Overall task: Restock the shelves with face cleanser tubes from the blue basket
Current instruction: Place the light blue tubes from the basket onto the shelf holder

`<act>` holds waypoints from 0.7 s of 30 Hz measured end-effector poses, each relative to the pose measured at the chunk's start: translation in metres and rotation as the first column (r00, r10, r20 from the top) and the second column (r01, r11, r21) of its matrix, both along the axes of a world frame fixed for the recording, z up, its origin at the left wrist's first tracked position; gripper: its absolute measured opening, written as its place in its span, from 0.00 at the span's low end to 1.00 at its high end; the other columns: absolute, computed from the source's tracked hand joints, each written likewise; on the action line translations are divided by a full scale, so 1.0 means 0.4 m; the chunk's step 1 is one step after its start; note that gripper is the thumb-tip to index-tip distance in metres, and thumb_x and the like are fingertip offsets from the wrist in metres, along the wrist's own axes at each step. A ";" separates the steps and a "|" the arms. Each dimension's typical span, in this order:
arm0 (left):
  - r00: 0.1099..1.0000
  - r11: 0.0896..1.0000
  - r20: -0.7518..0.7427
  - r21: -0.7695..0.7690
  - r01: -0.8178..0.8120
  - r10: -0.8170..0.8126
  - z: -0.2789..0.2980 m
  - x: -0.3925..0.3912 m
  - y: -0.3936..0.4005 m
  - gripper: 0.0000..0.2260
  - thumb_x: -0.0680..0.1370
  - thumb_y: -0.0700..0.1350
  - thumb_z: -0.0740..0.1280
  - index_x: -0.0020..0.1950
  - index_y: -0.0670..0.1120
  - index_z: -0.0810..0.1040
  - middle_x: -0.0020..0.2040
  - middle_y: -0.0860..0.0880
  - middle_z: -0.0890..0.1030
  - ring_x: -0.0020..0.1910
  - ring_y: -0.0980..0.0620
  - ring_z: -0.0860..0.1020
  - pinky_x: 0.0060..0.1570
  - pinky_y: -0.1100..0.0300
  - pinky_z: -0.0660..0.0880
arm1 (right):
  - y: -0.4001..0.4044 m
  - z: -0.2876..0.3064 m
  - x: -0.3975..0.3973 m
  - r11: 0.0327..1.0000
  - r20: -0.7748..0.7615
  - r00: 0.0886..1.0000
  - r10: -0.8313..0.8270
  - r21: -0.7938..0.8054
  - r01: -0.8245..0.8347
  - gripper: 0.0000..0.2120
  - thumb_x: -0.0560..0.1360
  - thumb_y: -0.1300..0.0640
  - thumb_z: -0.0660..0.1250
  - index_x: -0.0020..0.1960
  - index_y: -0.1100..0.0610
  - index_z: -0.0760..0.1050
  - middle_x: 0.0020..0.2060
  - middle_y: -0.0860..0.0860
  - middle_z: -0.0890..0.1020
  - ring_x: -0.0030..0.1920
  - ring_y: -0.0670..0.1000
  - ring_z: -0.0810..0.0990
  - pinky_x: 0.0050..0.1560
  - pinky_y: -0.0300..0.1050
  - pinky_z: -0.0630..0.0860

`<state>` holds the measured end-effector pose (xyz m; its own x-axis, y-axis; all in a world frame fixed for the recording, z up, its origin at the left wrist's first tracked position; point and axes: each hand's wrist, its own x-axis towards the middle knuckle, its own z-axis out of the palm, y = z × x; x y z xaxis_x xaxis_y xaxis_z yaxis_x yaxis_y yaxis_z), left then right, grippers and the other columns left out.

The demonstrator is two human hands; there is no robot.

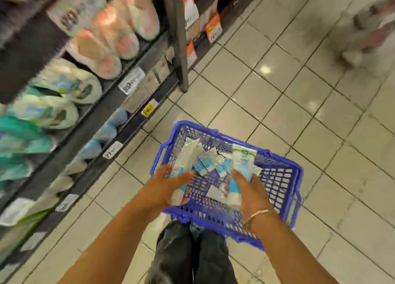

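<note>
Dark trousers (192, 253) at bottom edge; both bare arms reaching forward and down into blue basket (284, 198) on tiled floor (299, 112). Left hand (168, 185): fingers curled round two or three face cleanser tubes (184, 162), white with blue bands, caps toward wrist. Right hand (249, 189), thin bracelet (255, 215) on wrist: fingers wrapped round another bundle of tubes (242, 162), tallest one white with green crimped end, standing upright above rim. Both bundles over basket interior, not yet carried to a shelf.

Basket contents: loose heap of further tubes (211, 164) lying crosswise on mesh bottom between the hands; exact count not readable, roughly half a dozen or more. Handles folded down along rim.

Progress, judged: early or middle. Stock plainly left in basket; no matching tubes seen on any shelf in view, so amount already placed unknown.

Shelving unit (106, 104) to left, blurred: soft white, pink and teal packs (64, 112), price labels (131, 80) on shelf edges. Destination shelf not identified. Further off, upper right, blurred figure (367, 31) on floor.
</note>
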<state>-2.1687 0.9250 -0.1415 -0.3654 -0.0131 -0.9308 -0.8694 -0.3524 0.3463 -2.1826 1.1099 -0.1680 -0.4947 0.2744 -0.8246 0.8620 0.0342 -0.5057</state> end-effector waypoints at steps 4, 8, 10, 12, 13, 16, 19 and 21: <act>0.993 0.993 -0.056 0.061 -0.104 0.107 0.267 0.017 -0.063 0.09 0.75 0.45 0.66 0.52 0.44 0.72 0.35 0.47 0.80 0.28 0.55 0.78 0.26 0.62 0.76 | -0.062 0.300 -0.023 0.990 -0.124 0.992 0.009 -0.139 -0.026 0.04 0.75 0.59 0.66 0.42 0.54 0.73 0.31 0.49 0.80 0.25 0.44 0.79 0.23 0.36 0.74; 0.974 0.978 -0.108 0.084 -0.192 0.200 0.515 0.058 -0.121 0.10 0.73 0.46 0.67 0.50 0.44 0.74 0.38 0.46 0.79 0.31 0.53 0.79 0.29 0.60 0.77 | -0.130 0.564 -0.024 0.968 -0.193 0.980 0.051 -0.230 -0.096 0.04 0.75 0.58 0.65 0.49 0.57 0.74 0.34 0.53 0.79 0.28 0.49 0.78 0.23 0.38 0.74; 0.967 0.976 -0.149 0.094 -0.194 0.206 0.627 0.086 -0.138 0.13 0.67 0.49 0.69 0.48 0.45 0.76 0.37 0.46 0.79 0.31 0.52 0.79 0.31 0.57 0.78 | -0.150 0.675 -0.017 0.952 -0.240 0.967 0.084 -0.266 -0.149 0.07 0.75 0.57 0.65 0.52 0.58 0.73 0.34 0.54 0.78 0.28 0.49 0.78 0.23 0.39 0.74; 0.939 0.956 -0.196 0.139 -0.259 0.283 0.724 0.128 -0.144 0.16 0.63 0.49 0.69 0.47 0.44 0.77 0.36 0.45 0.81 0.30 0.52 0.79 0.27 0.57 0.78 | -0.160 0.767 0.001 0.926 -0.272 0.956 0.110 -0.320 -0.198 0.08 0.75 0.58 0.65 0.53 0.60 0.73 0.33 0.55 0.78 0.26 0.48 0.78 0.23 0.39 0.74; 0.913 0.937 -0.226 0.175 -0.304 0.339 0.769 0.147 -0.145 0.16 0.64 0.48 0.67 0.48 0.43 0.77 0.36 0.45 0.81 0.30 0.52 0.80 0.25 0.58 0.77 | -0.164 0.808 0.008 0.914 -0.289 0.948 0.131 -0.336 -0.229 0.09 0.75 0.58 0.64 0.53 0.61 0.72 0.33 0.55 0.77 0.25 0.48 0.77 0.22 0.39 0.73; 0.828 0.890 -0.331 0.226 -0.396 0.453 0.890 0.192 -0.146 0.15 0.67 0.48 0.63 0.50 0.42 0.76 0.36 0.44 0.84 0.30 0.53 0.81 0.24 0.60 0.76 | -0.193 0.928 0.009 0.870 -0.367 0.913 0.179 -0.374 -0.321 0.10 0.75 0.58 0.65 0.54 0.62 0.71 0.34 0.57 0.77 0.25 0.48 0.76 0.23 0.39 0.73; 0.739 0.827 -0.372 0.258 -0.499 0.562 0.989 0.252 -0.140 0.16 0.70 0.49 0.62 0.53 0.42 0.76 0.39 0.43 0.84 0.30 0.51 0.82 0.25 0.61 0.76 | -0.229 1.023 0.030 0.820 -0.438 0.868 0.233 -0.391 -0.418 0.06 0.75 0.59 0.65 0.50 0.60 0.72 0.35 0.56 0.77 0.26 0.49 0.78 0.24 0.39 0.74; 0.663 0.764 -0.385 0.252 -0.594 0.642 1.043 0.311 -0.135 0.13 0.75 0.49 0.59 0.52 0.42 0.76 0.38 0.43 0.85 0.28 0.51 0.81 0.25 0.62 0.75 | -0.261 1.072 0.066 0.776 -0.480 0.828 0.290 -0.388 -0.497 0.05 0.75 0.58 0.65 0.49 0.58 0.72 0.35 0.55 0.77 0.29 0.51 0.78 0.27 0.41 0.75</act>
